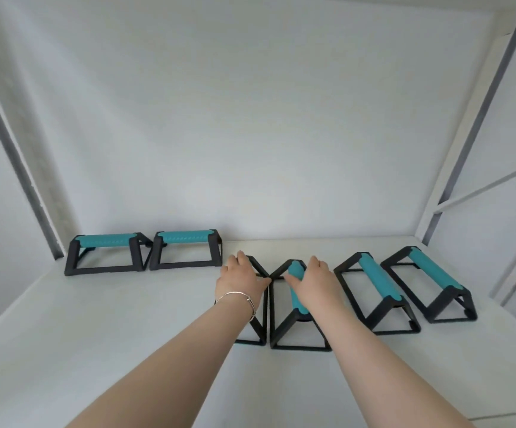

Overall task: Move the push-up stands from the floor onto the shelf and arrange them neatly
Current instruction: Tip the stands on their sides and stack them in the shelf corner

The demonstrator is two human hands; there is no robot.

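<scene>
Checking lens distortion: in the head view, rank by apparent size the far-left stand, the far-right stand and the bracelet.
1. Far-right stand, though it is nearer the camera.
2. Far-left stand.
3. Bracelet.

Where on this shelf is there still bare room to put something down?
The shelf is bare in front of the two left stands. The right is crowded: left hand and right hand rest on touching stands, two more close by.

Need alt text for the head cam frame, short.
Two bare hands rest on two adjacent push-up stands mid-shelf: left hand covering one stand, right hand on the teal grip of the next. Four more black-and-teal stands sit on the white shelf, two left, two right.
</scene>
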